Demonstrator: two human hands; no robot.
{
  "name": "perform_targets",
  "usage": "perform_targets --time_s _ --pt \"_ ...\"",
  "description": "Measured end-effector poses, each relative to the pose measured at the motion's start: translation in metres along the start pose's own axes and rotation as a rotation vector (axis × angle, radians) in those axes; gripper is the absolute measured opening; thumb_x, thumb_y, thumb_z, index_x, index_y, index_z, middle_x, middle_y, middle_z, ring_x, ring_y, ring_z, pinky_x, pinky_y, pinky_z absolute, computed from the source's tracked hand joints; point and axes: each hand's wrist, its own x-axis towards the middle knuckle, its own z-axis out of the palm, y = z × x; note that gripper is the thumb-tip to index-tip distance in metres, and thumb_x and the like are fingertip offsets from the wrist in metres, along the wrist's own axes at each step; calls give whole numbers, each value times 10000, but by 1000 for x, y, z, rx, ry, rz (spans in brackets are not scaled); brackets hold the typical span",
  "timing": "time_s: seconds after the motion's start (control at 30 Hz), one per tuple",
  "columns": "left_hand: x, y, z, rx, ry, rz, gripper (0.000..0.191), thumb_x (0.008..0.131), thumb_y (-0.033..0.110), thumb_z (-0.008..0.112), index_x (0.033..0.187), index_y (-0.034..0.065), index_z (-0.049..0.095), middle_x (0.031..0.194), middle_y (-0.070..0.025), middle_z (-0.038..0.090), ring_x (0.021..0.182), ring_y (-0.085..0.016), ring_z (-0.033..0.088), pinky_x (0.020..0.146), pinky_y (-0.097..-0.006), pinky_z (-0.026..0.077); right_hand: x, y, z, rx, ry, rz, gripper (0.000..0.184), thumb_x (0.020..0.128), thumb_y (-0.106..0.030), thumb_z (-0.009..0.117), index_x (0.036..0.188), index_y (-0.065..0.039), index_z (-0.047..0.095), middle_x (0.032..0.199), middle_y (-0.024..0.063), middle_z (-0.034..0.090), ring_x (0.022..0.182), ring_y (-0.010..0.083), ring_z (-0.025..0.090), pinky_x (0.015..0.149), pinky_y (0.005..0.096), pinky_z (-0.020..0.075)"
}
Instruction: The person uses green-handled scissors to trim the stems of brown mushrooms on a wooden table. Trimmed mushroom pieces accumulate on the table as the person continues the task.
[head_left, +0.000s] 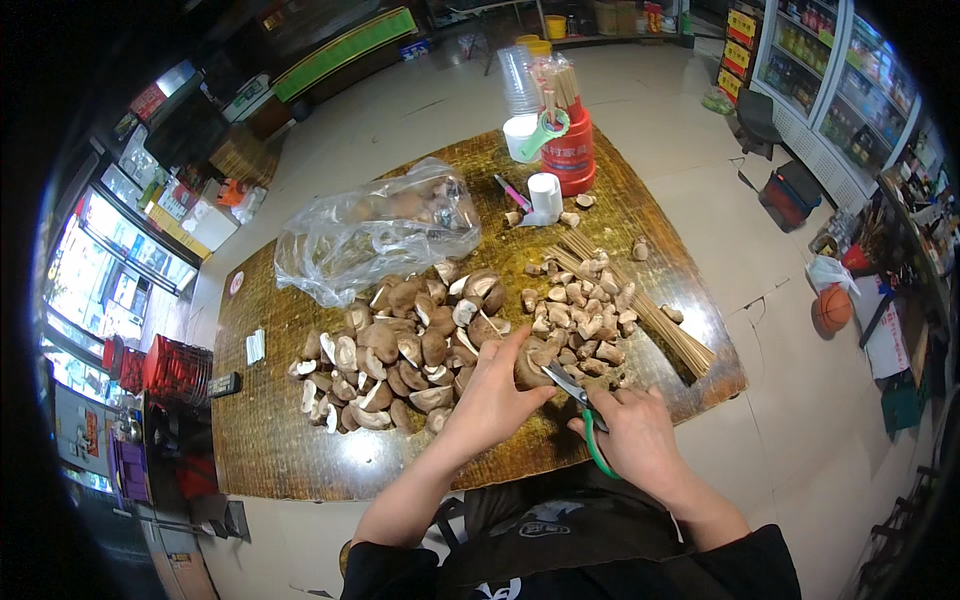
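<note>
My left hand (496, 390) holds a brown shiitake mushroom (533, 363) between thumb and fingers. Green-handled scissors (597, 442) are in my right hand (637, 431), their blades at the mushroom's right edge. Left of my hands lies a large heap of mushroom caps (397, 337), many of them cut, showing white flesh. A pile of mushroom stems (589, 311) sits just beyond the scissors. Beside the stems, on the right, a bundle of thin wooden skewers (667, 326) lies slanting across the table. Behind the caps rests a clear plastic bag (375, 232) with more mushrooms inside.
The wooden table (262, 450) also bears a paper roll (545, 196), a pink pen-like item (513, 193), a red container of sticks (568, 154), stacked clear cups (519, 82), a green peeler-like tool (544, 135) and a dark remote control (224, 385). A basketball (832, 307) is at the right.
</note>
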Motion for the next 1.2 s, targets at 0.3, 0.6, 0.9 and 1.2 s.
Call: perform_targets --time_s 0.3,0.6,0.9,1.2 --pt "1 0 -1 1 -46 -2 784 791 197 823 1456 25 447 1331 -253 527 1244 -383 535 1044 -404 437 -3 4 3 67 -62 27 346 856 -365 752 954 -42 676 622 122 643 612 292 662 593 413 443" --pt "-14 -17 -36 -491 183 46 812 823 61 796 1505 41 356 1489 -158 454 1355 -244 481 1110 -381 427 0 0 -23 911 -362 207 465 920 -353 747 1230 -27 630 943 117 663 860 190 625 838 324 498" --pt "-67 -36 -69 -434 505 177 795 774 9 834 1457 33 428 1370 -112 473 1233 -210 532 1019 -338 501 59 -59 -8 1117 -751 32 622 954 -422 700 1373 6 530 1094 73 628 1025 161 585 916 312 466" --pt "-104 -45 -89 -142 763 129 774 707 81 898 1385 28 527 1213 -123 560 1074 -237 616 895 -335 535 99 -113 25 1053 -827 -166 793 921 -465 718 1426 86 456 1246 191 626 1181 239 590 1021 359 456"
